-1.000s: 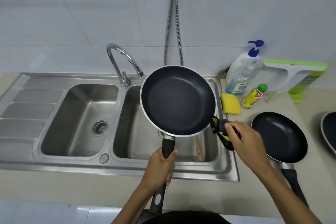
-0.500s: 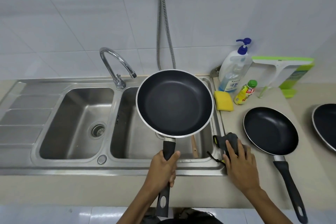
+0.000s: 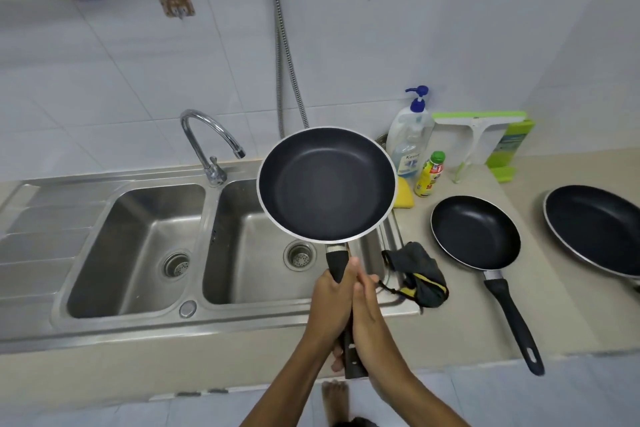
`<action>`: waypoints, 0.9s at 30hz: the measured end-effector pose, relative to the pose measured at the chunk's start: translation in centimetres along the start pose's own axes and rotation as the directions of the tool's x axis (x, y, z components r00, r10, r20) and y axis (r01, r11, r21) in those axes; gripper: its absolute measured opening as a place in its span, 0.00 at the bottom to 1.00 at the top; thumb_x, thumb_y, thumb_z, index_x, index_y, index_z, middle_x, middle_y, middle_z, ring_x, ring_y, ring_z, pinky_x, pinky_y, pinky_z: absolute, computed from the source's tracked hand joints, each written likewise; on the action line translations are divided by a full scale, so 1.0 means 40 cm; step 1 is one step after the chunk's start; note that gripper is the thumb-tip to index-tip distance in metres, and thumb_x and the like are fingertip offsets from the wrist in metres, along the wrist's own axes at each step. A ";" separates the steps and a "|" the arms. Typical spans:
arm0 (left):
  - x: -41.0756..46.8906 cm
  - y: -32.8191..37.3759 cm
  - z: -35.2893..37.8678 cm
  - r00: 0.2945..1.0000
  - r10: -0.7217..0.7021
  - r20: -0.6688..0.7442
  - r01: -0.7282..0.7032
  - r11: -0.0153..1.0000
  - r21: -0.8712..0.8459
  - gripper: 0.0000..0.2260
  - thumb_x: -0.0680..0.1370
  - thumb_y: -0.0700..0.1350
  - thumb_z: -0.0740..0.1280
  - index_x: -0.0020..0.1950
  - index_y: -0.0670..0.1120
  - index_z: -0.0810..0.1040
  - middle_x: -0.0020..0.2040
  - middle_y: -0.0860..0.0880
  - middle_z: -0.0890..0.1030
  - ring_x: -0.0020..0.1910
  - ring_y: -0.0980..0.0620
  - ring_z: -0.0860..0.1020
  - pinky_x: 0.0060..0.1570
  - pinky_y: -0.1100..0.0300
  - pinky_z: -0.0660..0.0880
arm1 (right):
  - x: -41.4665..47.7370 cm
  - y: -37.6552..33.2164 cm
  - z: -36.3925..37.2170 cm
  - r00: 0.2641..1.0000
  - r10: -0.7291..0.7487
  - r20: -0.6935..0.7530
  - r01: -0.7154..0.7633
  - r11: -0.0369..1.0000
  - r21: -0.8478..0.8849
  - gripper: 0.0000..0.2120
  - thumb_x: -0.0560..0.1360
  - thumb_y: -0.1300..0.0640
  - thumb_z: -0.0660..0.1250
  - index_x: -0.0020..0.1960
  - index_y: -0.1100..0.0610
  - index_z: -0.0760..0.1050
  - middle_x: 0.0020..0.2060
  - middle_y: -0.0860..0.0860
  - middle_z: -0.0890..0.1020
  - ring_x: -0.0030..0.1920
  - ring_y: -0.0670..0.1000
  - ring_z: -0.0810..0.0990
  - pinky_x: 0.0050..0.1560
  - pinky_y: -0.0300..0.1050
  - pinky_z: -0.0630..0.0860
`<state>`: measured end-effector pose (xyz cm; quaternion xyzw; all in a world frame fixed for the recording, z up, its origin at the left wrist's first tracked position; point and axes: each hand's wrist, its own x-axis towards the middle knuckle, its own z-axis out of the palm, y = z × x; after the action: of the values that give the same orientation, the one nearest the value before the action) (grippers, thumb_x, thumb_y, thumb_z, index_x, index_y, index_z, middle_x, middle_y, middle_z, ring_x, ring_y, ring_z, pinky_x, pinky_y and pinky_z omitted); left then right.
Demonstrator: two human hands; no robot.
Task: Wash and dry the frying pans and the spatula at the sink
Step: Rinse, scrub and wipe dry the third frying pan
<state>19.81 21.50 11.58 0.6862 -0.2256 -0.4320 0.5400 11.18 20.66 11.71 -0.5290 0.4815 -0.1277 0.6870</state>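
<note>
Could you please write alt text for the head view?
The left hand grips a black frying pan above the right basin, the right hand pressed to its handle. A dark cloth, a small pan and a third pan lie to the right.

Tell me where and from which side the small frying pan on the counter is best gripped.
Probably by its black handle, coming from the near counter edge: the small frying pan sits flat, handle pointing toward the person, clear of the dark cloth.

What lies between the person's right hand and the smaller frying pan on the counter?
A crumpled dark cloth with yellow trim, lying across the sink's right rim onto the counter, beside the smaller pan. The head view shows it.
</note>
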 end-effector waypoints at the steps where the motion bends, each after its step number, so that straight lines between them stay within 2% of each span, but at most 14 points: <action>1: -0.015 -0.002 0.007 1.000 0.003 0.009 -0.003 1.000 -0.001 0.23 0.84 0.58 0.58 0.50 0.42 0.83 0.45 0.53 0.88 0.46 0.58 0.86 0.45 0.67 0.80 | -0.006 0.014 -0.001 1.000 -0.021 -0.010 0.021 1.000 0.019 0.15 0.83 0.35 0.47 0.68 0.30 0.63 0.41 0.55 0.82 0.29 0.46 0.82 0.30 0.41 0.78; 3: -0.040 -0.016 0.017 1.000 0.021 0.011 -0.021 1.000 0.011 0.25 0.84 0.61 0.54 0.52 0.46 0.86 0.46 0.56 0.88 0.48 0.61 0.85 0.49 0.67 0.79 | -0.004 0.050 -0.012 0.995 -0.099 -0.021 0.100 0.994 0.034 0.23 0.81 0.31 0.50 0.68 0.39 0.71 0.45 0.47 0.81 0.36 0.41 0.80 0.37 0.38 0.76; 4: -0.056 -0.024 0.023 0.999 0.035 0.012 -0.035 0.999 0.016 0.26 0.84 0.61 0.53 0.52 0.47 0.86 0.46 0.57 0.88 0.48 0.61 0.85 0.50 0.66 0.79 | -0.004 0.075 -0.020 0.991 -0.131 -0.036 0.130 0.991 -0.015 0.26 0.80 0.29 0.50 0.70 0.39 0.71 0.45 0.43 0.80 0.39 0.41 0.79 0.39 0.38 0.75; 7: -0.098 -0.046 0.057 0.999 0.049 0.012 -0.049 0.999 0.005 0.25 0.85 0.59 0.53 0.51 0.49 0.87 0.45 0.57 0.88 0.47 0.61 0.85 0.49 0.65 0.79 | -0.033 0.121 -0.047 0.984 -0.145 -0.100 0.132 0.984 -0.120 0.27 0.78 0.26 0.49 0.72 0.33 0.67 0.47 0.44 0.82 0.50 0.52 0.84 0.52 0.45 0.79; 8: -0.113 -0.056 0.071 0.998 0.060 0.004 -0.060 0.998 -0.003 0.24 0.86 0.58 0.53 0.50 0.50 0.87 0.45 0.56 0.88 0.47 0.60 0.85 0.49 0.64 0.80 | -0.056 0.114 -0.056 0.983 -0.146 -0.112 0.131 0.982 -0.133 0.23 0.79 0.28 0.49 0.70 0.31 0.67 0.45 0.45 0.83 0.48 0.53 0.85 0.51 0.46 0.80; 10: -0.144 -0.071 0.105 0.997 0.071 0.001 -0.071 0.997 -0.004 0.23 0.86 0.57 0.53 0.47 0.52 0.87 0.43 0.54 0.88 0.45 0.58 0.85 0.48 0.64 0.80 | -0.106 0.104 -0.090 0.986 -0.144 -0.080 0.129 0.976 -0.173 0.17 0.81 0.32 0.46 0.63 0.28 0.70 0.33 0.51 0.83 0.34 0.54 0.84 0.37 0.47 0.81; 12: -0.165 -0.082 0.143 0.998 0.054 0.012 -0.054 0.998 0.015 0.23 0.86 0.57 0.53 0.47 0.53 0.87 0.42 0.55 0.88 0.43 0.58 0.85 0.44 0.66 0.78 | -0.149 0.096 -0.137 0.997 -0.073 -0.037 0.064 0.977 -0.202 0.29 0.79 0.27 0.44 0.52 0.43 0.77 0.28 0.58 0.80 0.28 0.60 0.81 0.29 0.48 0.79; 13: -0.171 -0.087 0.159 0.998 0.055 0.020 -0.055 0.998 0.024 0.24 0.86 0.57 0.53 0.48 0.52 0.87 0.44 0.56 0.88 0.44 0.59 0.85 0.44 0.68 0.77 | -0.167 0.093 -0.153 0.999 -0.044 -0.019 0.039 0.978 -0.204 0.33 0.77 0.25 0.44 0.46 0.49 0.76 0.27 0.58 0.78 0.27 0.59 0.80 0.28 0.46 0.78; 14: -0.179 -0.085 0.184 0.997 0.061 0.041 -0.062 0.998 0.033 0.25 0.86 0.57 0.52 0.49 0.52 0.88 0.45 0.57 0.88 0.45 0.60 0.85 0.46 0.68 0.76 | -0.179 0.099 -0.181 0.998 -0.046 -0.030 0.040 0.981 -0.190 0.35 0.77 0.24 0.44 0.40 0.51 0.75 0.26 0.58 0.76 0.26 0.56 0.78 0.28 0.44 0.76; 16: -0.192 -0.076 0.238 0.994 0.060 0.089 -0.065 0.996 0.054 0.26 0.86 0.58 0.51 0.49 0.53 0.88 0.44 0.58 0.88 0.45 0.61 0.84 0.47 0.65 0.76 | -0.198 0.102 -0.236 0.994 -0.077 -0.080 0.061 0.981 -0.185 0.33 0.77 0.26 0.45 0.33 0.47 0.74 0.26 0.55 0.73 0.25 0.52 0.76 0.28 0.42 0.74; 18: -0.197 -0.068 0.298 0.990 0.056 0.126 -0.066 0.995 0.076 0.28 0.86 0.60 0.50 0.48 0.54 0.89 0.40 0.55 0.87 0.41 0.58 0.85 0.46 0.60 0.79 | -0.216 0.097 -0.296 0.985 -0.128 -0.119 0.100 0.971 -0.218 0.27 0.79 0.28 0.47 0.33 0.42 0.72 0.24 0.52 0.72 0.24 0.50 0.74 0.27 0.41 0.72; 21: -0.203 -0.044 0.427 0.980 0.074 0.186 -0.091 0.993 0.081 0.29 0.85 0.61 0.50 0.46 0.52 0.89 0.40 0.52 0.88 0.41 0.54 0.85 0.48 0.52 0.82 | -0.235 0.099 -0.423 0.966 -0.173 -0.190 0.129 0.966 -0.225 0.21 0.81 0.31 0.48 0.39 0.39 0.72 0.23 0.51 0.71 0.23 0.49 0.73 0.26 0.39 0.70; 24: -0.202 -0.009 0.581 0.968 0.098 0.232 -0.123 0.988 0.093 0.29 0.86 0.59 0.50 0.47 0.50 0.89 0.35 0.52 0.86 0.36 0.56 0.84 0.39 0.58 0.79 | -0.238 0.101 -0.574 0.934 -0.245 -0.259 0.175 0.948 -0.265 0.18 0.81 0.32 0.48 0.44 0.37 0.72 0.24 0.50 0.72 0.25 0.51 0.76 0.27 0.42 0.73; 27: -0.206 0.017 0.774 0.946 0.113 0.303 -0.150 0.983 0.102 0.29 0.86 0.60 0.49 0.50 0.49 0.88 0.31 0.53 0.84 0.30 0.56 0.81 0.30 0.63 0.75 | -0.246 0.114 -0.771 0.913 -0.272 -0.304 0.187 0.942 -0.280 0.18 0.81 0.32 0.49 0.54 0.39 0.73 0.25 0.50 0.74 0.26 0.48 0.77 0.28 0.39 0.74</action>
<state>-10.31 10.76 13.74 0.6294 -0.3755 -0.4780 0.4841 -19.85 10.63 13.72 -0.6330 0.5384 -0.2367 0.5034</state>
